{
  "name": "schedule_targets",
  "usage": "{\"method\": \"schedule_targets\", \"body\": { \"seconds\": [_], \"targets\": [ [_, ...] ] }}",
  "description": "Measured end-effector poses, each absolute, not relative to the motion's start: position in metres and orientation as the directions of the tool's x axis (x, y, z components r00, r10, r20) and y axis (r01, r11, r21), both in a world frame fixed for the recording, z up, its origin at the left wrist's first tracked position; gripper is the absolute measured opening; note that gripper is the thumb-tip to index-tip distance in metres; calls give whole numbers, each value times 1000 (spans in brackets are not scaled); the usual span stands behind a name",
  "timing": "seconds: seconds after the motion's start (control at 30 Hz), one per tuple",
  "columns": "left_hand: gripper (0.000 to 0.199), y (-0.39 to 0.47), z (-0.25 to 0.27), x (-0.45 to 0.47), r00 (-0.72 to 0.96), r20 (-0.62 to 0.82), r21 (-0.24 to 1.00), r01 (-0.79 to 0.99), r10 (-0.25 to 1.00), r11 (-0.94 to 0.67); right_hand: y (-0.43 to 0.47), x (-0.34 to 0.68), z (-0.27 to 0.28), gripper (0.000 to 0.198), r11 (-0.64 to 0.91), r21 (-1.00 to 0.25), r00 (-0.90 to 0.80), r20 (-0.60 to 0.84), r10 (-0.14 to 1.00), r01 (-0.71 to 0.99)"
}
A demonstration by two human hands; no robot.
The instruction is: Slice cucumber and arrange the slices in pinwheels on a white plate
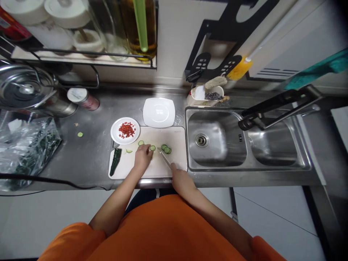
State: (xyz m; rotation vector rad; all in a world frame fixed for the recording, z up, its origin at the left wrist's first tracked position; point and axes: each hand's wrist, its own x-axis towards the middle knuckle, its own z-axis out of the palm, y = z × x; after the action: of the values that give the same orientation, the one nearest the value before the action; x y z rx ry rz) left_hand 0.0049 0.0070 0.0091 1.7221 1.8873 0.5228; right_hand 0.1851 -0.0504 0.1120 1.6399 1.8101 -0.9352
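My right hand is closed round the handle of a knife, its blade slanting up and left over the white cutting board. My left hand is closed, with its fingertips at a cucumber slice just left of the knife tip. Several more cucumber slices overlap to the right of the blade. Another slice lies above my left hand, and a pale green scrap lies to its left. A dark green cucumber piece rests along the board's left edge.
A round plate of chopped red pieces overlaps the board's upper left corner. Behind the board stands a white square dish. The double sink adjoins on the right. Left are a plastic bag of greens, a can and a pot.
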Motion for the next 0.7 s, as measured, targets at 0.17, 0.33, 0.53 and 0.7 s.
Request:
{"method": "schedule_targets", "body": {
  "seconds": [0.17,0.33,0.53,0.7],
  "targets": [
    [25,4,6,4,-61,-120,595,795,991,121,-44,174,111,49,91,-169,-187,-743,642,982],
    [24,3,4,4,-77,-123,604,785,989,136,-41,169,110,46,118,-176,-209,-714,668,977],
    [24,3,4,4,-82,-116,615,777,990,136,-38,165,111,46,109,-188,-211,-698,684,976],
    [24,3,2,4,-83,-111,623,771,990,135,-39,164,110,46,109,-178,-204,-705,679,978]
  ]
}}
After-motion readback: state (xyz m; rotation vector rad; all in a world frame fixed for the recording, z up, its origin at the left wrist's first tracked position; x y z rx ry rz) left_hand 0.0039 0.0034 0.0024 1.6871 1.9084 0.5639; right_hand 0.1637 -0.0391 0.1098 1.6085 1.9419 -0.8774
